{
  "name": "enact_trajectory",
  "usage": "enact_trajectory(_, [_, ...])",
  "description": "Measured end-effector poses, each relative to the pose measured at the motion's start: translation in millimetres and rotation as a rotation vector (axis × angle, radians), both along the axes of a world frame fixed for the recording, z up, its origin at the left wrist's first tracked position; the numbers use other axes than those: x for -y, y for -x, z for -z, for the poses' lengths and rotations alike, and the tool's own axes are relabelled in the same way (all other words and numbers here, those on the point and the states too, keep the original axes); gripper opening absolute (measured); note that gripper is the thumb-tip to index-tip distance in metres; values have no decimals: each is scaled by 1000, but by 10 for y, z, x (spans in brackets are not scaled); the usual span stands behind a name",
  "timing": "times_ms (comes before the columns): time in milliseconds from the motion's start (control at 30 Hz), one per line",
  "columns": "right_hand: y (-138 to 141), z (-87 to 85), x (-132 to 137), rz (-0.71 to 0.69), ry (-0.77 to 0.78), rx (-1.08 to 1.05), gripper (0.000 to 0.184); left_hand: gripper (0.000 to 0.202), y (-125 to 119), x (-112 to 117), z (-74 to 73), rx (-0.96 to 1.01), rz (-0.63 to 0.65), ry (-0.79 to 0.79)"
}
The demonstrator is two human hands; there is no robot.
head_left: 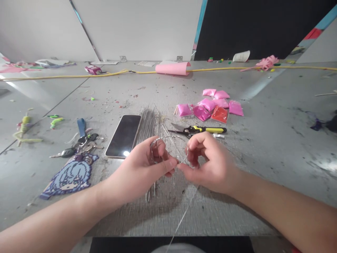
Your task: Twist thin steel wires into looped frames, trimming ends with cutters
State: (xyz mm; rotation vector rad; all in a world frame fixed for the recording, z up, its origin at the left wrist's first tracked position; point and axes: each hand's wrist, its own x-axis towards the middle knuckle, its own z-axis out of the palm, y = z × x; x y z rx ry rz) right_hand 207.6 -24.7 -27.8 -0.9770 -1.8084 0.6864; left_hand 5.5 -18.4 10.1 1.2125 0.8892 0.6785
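A thin silvery wire (172, 136), bent into a ring with twisted parts, is held between my two hands just above the table. My left hand (147, 161) pinches it on the left, with thumb and fingers closed. On the other side my right hand (210, 163) grips the wire between thumb and fingertips. A long straight end slants down toward the table's front edge. Beneath and behind the hands lies a bundle of straight metal wires (147, 123). Yellow-and-black pruning shears (202, 130) rest just beyond my right hand, blades pointing left.
A phone (123, 136) lies left of the wires, beside keys (84, 146) with a blue pixel-style charm (70, 175). Several pink packets (207, 104) and a red one (219, 114) sit farther back. A yellow cord (118, 73) crosses the table before a pink paper roll (172, 69) and paper cup (241, 56).
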Motion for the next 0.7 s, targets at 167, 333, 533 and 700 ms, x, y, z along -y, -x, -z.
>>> enact_trajectory(167, [23, -37, -9, -117, 272, -43, 24, 31, 4, -24, 36, 24, 42, 15])
enact_trajectory(333, [35, -101, 24, -207, 477, -188, 12, 32, -15, -5, 56, 69, 15, -16])
enact_trajectory(533, [7, -115, -3, -269, 761, -259, 13, 31, -9, 17, 81, 61, -14, -63])
enact_trajectory(700, [-8, -114, -44, -261, 834, -289, 18, 24, 44, -90, 51, -57, 91, -128])
